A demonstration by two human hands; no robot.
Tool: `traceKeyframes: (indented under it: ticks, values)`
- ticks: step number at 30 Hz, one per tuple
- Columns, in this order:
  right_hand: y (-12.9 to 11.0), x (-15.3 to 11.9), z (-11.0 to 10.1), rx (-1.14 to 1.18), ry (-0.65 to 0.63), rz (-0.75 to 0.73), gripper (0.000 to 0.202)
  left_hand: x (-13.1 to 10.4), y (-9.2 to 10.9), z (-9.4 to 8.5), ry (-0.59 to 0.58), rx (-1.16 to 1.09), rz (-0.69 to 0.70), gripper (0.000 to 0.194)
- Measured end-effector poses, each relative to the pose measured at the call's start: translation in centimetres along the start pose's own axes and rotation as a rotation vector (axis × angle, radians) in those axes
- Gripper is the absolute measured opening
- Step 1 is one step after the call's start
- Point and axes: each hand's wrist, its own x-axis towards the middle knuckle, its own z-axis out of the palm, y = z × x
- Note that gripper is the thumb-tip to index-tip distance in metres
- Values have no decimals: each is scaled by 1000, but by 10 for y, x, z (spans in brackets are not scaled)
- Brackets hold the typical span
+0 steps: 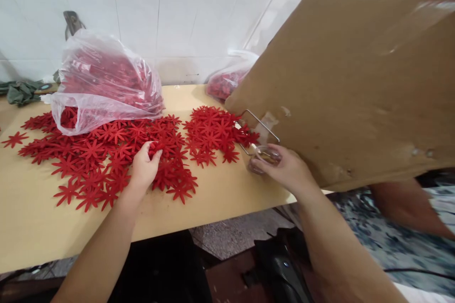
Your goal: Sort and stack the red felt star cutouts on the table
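Observation:
Red flower-shaped cut-outs (91,150) lie spread in a wide pile on the table. Over this pile, my left hand (145,166) has its thumb and fingers closed on a red flower cut-out (155,147), partly hidden by the fingers. My right hand (289,170) is wrapped round a clear, rounded object with a bent metal wire frame (261,125); its exact kind is unclear. Several red cut-outs (249,136) sit at the wire, touching or on it. A smaller heap of the cut-outs (211,130) lies between my hands.
A clear plastic bag (106,75) full of red pieces rests on the pile at the back left. Another bag (227,80) stands near the tiled wall (199,14). A large cardboard sheet (355,80) rises close beside my right hand. Green cloth (21,92) lies far left.

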Motion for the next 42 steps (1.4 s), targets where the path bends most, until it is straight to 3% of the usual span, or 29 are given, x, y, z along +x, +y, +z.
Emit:
traceKeyframes:
  ticks: [3, 7, 8, 10, 12, 14, 17, 22, 28, 33, 37, 42]
  values:
    - [5, -5, 2, -134, -1, -36, 54, -1, 3, -3, -1, 44, 8, 15]
    - [-25, -29, 4, -306, 284, -295, 69, -3, 7, -5, -1, 53, 0, 19]
    - [-38, -35, 7, -288, 294, -381, 70, -4, 8, -4, -12, 51, 7, 20]
    - [-66, -40, 17, -255, 134, -482, 75, -5, 8, -2, -39, 50, 27, 20]
    - [-91, -32, 34, -267, -25, -402, 89, -7, 9, -1, -67, 54, 33, 19]
    - [-106, -14, 53, -301, -154, -193, 98, -8, 9, -2, -70, 57, 22, 19]
    - [-116, 20, 82, -360, -341, 55, 94, -11, 10, -4, -44, 68, 3, 19]
    - [-128, 66, 121, -429, -325, -20, 75, -13, 15, -1, -87, 113, 11, 21]
    - [-144, 115, 153, -334, -234, 1, 71, -14, 15, 6, -167, 144, 45, 22]
    - [-151, 116, 134, -369, -164, 28, 82, -13, 18, 6, -164, 98, 20, 21]
    - [-144, 108, 94, -570, -349, 36, 49, -15, 21, 8, -202, 98, 14, 22]
    - [-118, 122, 58, -761, -551, 178, 51, -16, 21, 8, -195, 113, 37, 23]
